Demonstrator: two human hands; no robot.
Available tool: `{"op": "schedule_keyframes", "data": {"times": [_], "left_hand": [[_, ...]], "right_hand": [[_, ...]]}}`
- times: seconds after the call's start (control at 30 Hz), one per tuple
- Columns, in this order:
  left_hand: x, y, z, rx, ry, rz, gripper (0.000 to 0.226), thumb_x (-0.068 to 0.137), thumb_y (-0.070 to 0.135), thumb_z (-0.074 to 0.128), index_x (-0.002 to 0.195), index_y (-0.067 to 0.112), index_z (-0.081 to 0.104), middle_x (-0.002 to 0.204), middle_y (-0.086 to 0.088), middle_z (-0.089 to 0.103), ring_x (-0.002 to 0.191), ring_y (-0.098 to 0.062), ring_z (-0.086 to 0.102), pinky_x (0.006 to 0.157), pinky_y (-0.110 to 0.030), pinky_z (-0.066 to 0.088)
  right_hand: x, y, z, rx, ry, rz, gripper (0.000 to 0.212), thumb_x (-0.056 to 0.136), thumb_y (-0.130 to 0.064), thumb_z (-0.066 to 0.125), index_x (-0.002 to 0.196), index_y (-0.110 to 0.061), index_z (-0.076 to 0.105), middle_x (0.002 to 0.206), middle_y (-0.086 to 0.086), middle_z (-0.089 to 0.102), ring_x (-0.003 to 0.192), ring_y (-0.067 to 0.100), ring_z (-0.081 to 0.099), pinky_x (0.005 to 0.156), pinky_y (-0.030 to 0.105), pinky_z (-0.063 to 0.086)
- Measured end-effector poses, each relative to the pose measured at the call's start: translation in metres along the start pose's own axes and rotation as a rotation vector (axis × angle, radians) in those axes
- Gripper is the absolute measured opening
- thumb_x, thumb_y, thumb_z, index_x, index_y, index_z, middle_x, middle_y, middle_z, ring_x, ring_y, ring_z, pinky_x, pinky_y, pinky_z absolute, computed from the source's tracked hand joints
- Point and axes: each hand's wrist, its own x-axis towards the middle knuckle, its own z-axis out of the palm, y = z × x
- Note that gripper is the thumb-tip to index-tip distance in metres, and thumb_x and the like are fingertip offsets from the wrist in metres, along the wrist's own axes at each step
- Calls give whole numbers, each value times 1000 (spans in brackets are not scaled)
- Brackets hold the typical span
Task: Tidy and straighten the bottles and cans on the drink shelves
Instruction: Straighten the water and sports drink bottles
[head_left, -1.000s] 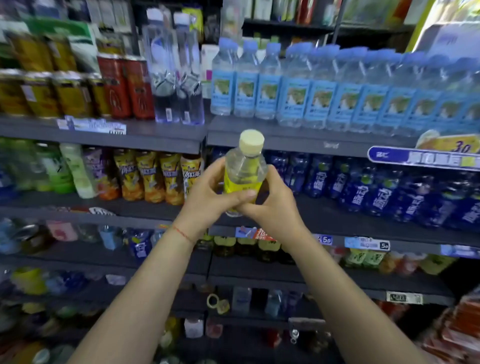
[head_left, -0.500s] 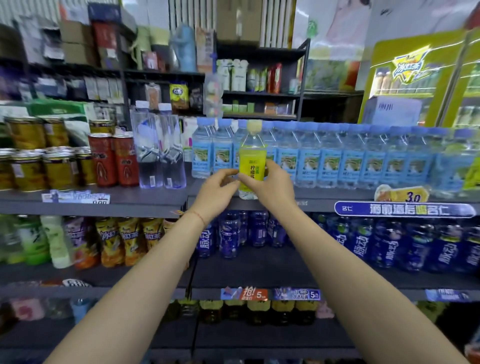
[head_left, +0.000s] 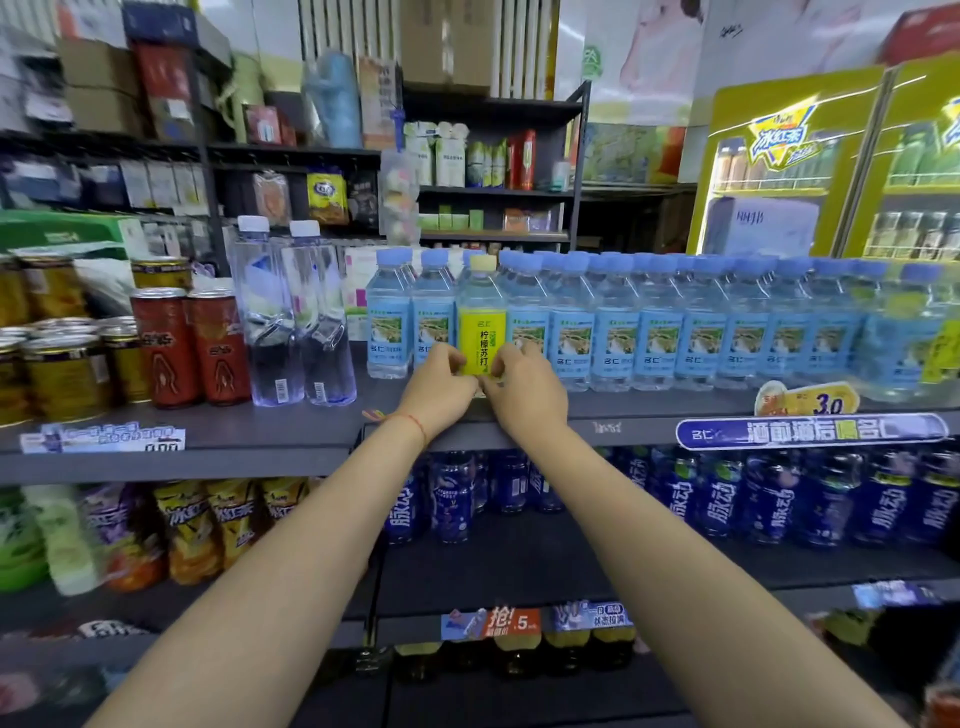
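Across the upper dark grey metal shelf runs a long row of clear plastic water bottles with pale blue caps and blue labels, standing upright and touching side by side from the middle to the right edge. On the shelf below, dark blue plastic drink bottles stand in a line. Left of the water row stand two tall clear bottles with white caps, then two red slim cans, then gold-labelled cans, the outermost blurred. At the front of the water row, upright on the shelf, is a clear plastic bottle with a yellow label and pale yellow cap, just in front of the blue-labelled bottles and touching them on both sides. Both hands meet at its lower part: the left hand, a thin red string on its wrist, pinches the bottle's left side with curled fingers, and the right hand pinches the right side likewise. A yellow round price tag sits at the shelf edge to the right.
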Motion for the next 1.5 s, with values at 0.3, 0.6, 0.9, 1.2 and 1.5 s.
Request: {"op": "schedule_keyframes", "data": {"times": [0.3, 0.6, 0.9, 1.2, 1.5], "left_hand": [[-30, 4, -2, 62, 57, 117, 39, 90, 10, 52, 128, 17, 58, 132, -2, 57, 122, -19, 52, 97, -28, 39], [-164, -113, -18, -354, 209, -321, 23, 98, 14, 52, 88, 3, 70, 72, -12, 65, 56, -20, 59, 50, -26, 49], [-256, -315, -27, -361, 48, -880, 14, 97, 13, 52, 92, 6, 63, 66, -6, 64, 47, -15, 58, 48, -25, 39], [-230, -422, -62, -423, 75, -910, 14, 93, 11, 57, 87, 16, 68, 79, -8, 66, 70, -23, 62, 63, -28, 49], [-192, -456, -69, -533, -39, -888, 23, 94, 7, 57, 114, 17, 58, 82, -1, 65, 73, -16, 60, 54, -21, 45]], "right_hand": [[-31, 0, -6, -63, -16, -75, 31, 97, -25, 49, 124, -15, 59, 117, 9, 52, 111, 29, 48, 91, 41, 37], [-143, -24, 36, 386, -201, -166, 9, 96, -19, 53, 94, -18, 62, 63, -9, 52, 55, 15, 50, 52, 34, 42], [-268, -32, 222, 275, -1123, 66, 20, 96, -24, 57, 100, -10, 71, 98, 9, 71, 89, 26, 68, 75, 35, 53], [-258, -88, 366, 382, -863, 317, 86, 87, -30, 72, 155, -30, 19, 157, 3, 30, 140, 23, 35, 94, 21, 32], [-237, -112, 404, 351, -791, 434, 59, 83, -24, 78, 134, -11, 51, 133, 7, 57, 123, 23, 53, 102, 31, 43]]}}
